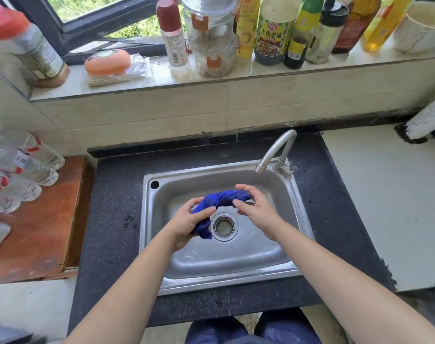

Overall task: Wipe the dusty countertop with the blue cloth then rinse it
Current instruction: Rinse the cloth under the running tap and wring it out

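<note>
Both forearms reach over the sink [295, 247], left hand [186, 220] gripping the twisted blue cloth [220, 202] above the drain [223, 226], right hand [254, 207] pinching its other end with fingers curled.

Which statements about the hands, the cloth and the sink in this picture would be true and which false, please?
1. The left hand and the right hand both hold the blue cloth above the sink. True.
2. The faucet stands at the sink's back right corner. True.
3. Water is streaming from the faucet. False: no stream is visible.
4. The cloth lies spread flat on the sink bottom. False: it is bunched and twisted between the hands.
</note>
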Tool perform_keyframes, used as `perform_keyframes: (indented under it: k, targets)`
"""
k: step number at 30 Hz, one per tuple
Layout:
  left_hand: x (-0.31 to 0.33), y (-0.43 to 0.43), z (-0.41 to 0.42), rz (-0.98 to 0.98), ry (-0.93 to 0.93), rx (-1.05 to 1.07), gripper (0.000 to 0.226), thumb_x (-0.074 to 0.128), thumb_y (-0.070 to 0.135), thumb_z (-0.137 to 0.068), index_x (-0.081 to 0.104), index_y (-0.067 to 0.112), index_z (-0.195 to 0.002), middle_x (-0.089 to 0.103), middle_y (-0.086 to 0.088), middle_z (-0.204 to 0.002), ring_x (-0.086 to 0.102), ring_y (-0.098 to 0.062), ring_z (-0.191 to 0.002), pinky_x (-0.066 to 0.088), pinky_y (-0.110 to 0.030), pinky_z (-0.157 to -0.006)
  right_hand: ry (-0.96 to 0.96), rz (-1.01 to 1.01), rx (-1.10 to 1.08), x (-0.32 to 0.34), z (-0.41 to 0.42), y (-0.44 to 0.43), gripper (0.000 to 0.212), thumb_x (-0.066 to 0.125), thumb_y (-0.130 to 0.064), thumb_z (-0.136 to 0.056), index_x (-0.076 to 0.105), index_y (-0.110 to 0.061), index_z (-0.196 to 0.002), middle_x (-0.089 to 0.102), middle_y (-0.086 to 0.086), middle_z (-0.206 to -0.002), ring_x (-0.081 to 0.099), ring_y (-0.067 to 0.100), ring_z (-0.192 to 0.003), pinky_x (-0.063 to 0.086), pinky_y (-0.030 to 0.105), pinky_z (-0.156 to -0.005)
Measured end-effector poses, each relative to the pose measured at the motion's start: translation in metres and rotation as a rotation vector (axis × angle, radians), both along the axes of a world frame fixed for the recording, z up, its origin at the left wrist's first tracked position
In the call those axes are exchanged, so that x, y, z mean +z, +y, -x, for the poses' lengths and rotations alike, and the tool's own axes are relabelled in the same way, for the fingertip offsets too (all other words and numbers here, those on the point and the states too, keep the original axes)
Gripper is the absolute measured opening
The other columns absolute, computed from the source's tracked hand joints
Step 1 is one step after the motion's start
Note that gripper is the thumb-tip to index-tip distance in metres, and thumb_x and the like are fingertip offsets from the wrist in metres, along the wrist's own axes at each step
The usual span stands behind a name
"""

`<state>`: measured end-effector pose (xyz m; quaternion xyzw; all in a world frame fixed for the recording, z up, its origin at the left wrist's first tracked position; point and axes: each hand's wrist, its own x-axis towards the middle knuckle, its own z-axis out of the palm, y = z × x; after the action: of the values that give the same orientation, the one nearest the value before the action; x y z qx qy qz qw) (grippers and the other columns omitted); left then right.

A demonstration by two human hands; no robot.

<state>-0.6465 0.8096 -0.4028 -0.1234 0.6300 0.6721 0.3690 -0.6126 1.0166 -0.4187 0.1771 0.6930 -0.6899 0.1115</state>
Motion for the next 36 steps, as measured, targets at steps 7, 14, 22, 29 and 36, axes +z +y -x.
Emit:
perform_keyframes:
  k: [7,14,22,29,36]
  targets:
    - [0.012,0.025,-0.005,0.047,0.002,0.218,0.028,0.051,0.050,-0.098,0.060,0.024,-0.098,0.054,0.003,-0.070,0.035,-0.008,-0.047,0.021,-0.020,-0.043,0.181,-0.269,-0.081,0.009,0.005,-0.031,0.031,0.055,-0.045,-0.090,0.049,-0.022,-0.110,0.054,0.004,-0.116,0.052,0.018,-0.108,0.043,0.030,-0.097]
    - [0.020,0.029,0.003,0.031,-0.015,0.294,0.011,0.058,0.012,-0.093,0.056,0.015,-0.103,0.061,-0.017,-0.087,0.055,-0.029,-0.054,0.050,-0.038,-0.048,0.071,0.126,-0.293,0.012,0.013,-0.045,0.023,0.072,-0.023,-0.083,0.050,-0.022,-0.090,0.058,0.005,-0.093,0.060,0.024,-0.081,0.059,0.043,-0.079]
    - [0.006,0.042,-0.001,0.551,0.536,0.323,0.047,0.057,0.038,-0.097,0.044,0.013,-0.059,0.042,0.009,-0.051,0.038,-0.013,-0.052,0.035,-0.031,-0.056,0.020,0.054,-0.306,0.008,0.014,-0.059,0.039,0.068,-0.016,-0.082,0.037,-0.027,-0.062,0.035,-0.002,-0.064,0.033,0.018,-0.062,0.034,0.032,-0.060]
    - [0.001,0.041,0.001,0.704,1.245,0.041,0.043,0.039,0.029,-0.102,0.038,0.014,-0.061,0.039,-0.002,-0.050,0.035,-0.026,-0.044,0.029,-0.036,-0.042,-0.410,0.188,-0.422,0.015,0.027,-0.052,0.041,0.060,0.004,-0.081,0.037,-0.022,-0.059,0.037,0.000,-0.054,0.035,0.020,-0.050,0.040,0.029,-0.053]
    - [-0.006,0.032,-0.005,0.820,1.507,-0.111,0.048,0.034,0.031,-0.105,0.039,0.015,-0.060,0.034,0.001,-0.049,0.023,-0.021,-0.043,0.026,-0.031,-0.032,-0.570,0.139,-0.317,0.008,0.035,-0.040,0.014,0.060,0.002,-0.077,0.059,-0.012,-0.080,0.057,0.011,-0.066,0.055,0.025,-0.057,0.054,0.029,-0.053]
